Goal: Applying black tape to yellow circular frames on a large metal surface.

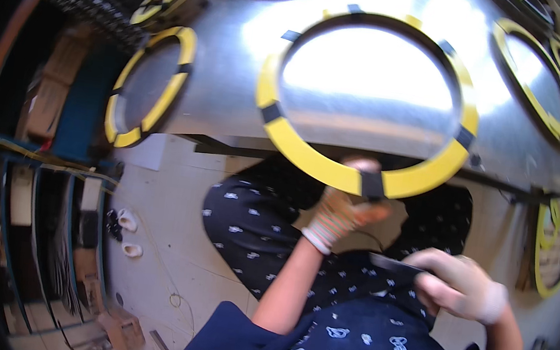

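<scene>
A large yellow ring (304, 151) with short black tape pieces lies on a shiny metal table (227, 91), overhanging its near edge. My left hand (341, 214), in a striped knit glove, pinches the ring's near rim right beside a black tape piece (371, 184). My right hand (465, 287), in a pale glove, is lower and to the right. It grips a dark flat strip (391, 263) that points left toward my left wrist. What the strip is cannot be made out.
More yellow rings lie on the table: one at the left edge (164, 91), several at the far right (557, 125). Another leans at the right (539, 273). Below, a pale floor (165, 252) holds white shoes (127, 221); shelves (30, 214) stand at the left.
</scene>
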Available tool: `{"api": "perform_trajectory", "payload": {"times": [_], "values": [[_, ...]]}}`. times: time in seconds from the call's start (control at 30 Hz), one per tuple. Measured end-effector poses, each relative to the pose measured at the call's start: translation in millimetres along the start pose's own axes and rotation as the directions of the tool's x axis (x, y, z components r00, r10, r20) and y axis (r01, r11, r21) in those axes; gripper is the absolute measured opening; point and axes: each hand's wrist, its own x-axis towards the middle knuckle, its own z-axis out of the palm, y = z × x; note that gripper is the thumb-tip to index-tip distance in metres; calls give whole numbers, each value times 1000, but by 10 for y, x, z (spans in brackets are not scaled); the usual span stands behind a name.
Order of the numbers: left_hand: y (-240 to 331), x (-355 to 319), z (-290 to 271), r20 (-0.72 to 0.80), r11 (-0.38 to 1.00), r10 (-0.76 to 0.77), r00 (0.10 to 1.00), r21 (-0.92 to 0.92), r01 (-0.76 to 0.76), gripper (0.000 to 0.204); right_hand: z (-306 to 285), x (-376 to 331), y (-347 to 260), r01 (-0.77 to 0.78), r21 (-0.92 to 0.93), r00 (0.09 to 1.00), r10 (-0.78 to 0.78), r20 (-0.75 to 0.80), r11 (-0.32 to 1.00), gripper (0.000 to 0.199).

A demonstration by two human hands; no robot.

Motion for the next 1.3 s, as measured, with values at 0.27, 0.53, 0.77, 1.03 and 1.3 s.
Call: {"api": "perform_trajectory", "payload": {"times": [0.27, 0.53, 0.77, 1.03, 1.3], "values": [[-69, 34, -18, 33, 996, -84, 996, 33, 83, 71, 469, 464, 701, 34, 567, 976, 95, -196, 823, 39], [-99, 3, -35, 20, 994, -70, 997, 90, 68, 53, 523, 409, 628, 52, 586, 966, 108, -236, 809, 40], [-130, -32, 38, 72, 915, -84, 994, 400, 48, 67, 701, 664, 546, 305, 638, 873, 61, -484, 707, 39], [749, -207, -349, 477, 915, -399, 783, 149, 376, 82, -382, 237, 235, 32, 202, 369, 177, -912, 979, 38], [293, -145, -44, 314, 822, -408, 858, -284, 494, 78, -1032, 199, 242, -180, -522, 355, -440, -825, 834, 34]]}}
